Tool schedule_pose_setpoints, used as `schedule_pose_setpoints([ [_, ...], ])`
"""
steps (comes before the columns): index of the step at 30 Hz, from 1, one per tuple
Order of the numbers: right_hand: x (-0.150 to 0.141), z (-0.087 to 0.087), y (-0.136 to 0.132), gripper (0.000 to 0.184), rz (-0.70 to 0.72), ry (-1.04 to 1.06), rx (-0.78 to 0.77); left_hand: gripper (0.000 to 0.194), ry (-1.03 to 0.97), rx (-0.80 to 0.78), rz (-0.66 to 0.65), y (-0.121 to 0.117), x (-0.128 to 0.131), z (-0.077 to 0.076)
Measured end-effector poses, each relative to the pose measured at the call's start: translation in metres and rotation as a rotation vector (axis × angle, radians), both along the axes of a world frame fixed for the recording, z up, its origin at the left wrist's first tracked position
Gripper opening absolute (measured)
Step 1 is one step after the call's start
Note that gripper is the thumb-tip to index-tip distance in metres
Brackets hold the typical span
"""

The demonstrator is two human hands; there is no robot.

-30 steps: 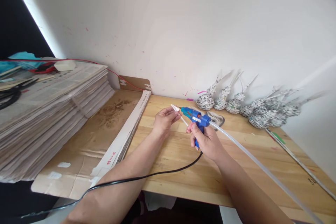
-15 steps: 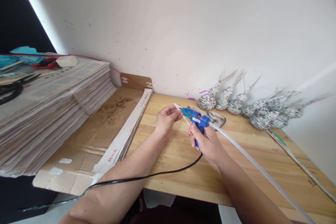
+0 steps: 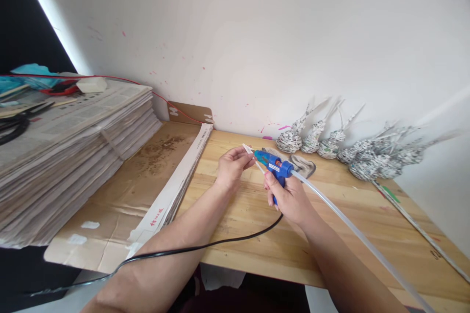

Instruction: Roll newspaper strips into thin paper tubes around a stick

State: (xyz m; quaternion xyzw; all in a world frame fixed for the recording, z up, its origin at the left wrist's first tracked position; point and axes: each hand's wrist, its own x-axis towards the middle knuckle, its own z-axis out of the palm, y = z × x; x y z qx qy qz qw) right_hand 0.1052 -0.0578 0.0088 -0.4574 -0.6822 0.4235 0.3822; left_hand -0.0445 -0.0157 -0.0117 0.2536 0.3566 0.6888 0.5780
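My right hand (image 3: 290,198) is wrapped round the grip of a blue glue gun (image 3: 273,162), a finger on its trigger. A long clear glue stick (image 3: 352,232) trails from the gun's back toward the lower right. The nozzle points left at a thin white paper stick (image 3: 248,150) pinched between the fingers of my left hand (image 3: 232,166). Both hands hover just above the wooden table (image 3: 330,234). The gun's black cord (image 3: 205,247) runs down across my left forearm.
A row of woven paper cones (image 3: 345,149) lies along the wall at the back right. A tall stack of newspapers (image 3: 66,151) sits at the left on cardboard (image 3: 121,200). Folded paper strips (image 3: 183,176) lie beside it. Rolled paper rods (image 3: 418,227) rest at the right.
Almost nothing has moved. The hands and glue gun keep their places; the camera view shifted slightly.
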Motion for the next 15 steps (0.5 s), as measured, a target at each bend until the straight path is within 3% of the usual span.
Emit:
schedule_pose_setpoints([
  [15,-0.0007,0.0018,-0.0013,0.037,-0.054,0.017,-0.022,0.036,-0.021,0.018,0.006,0.0015,-0.0007,-0.0023],
])
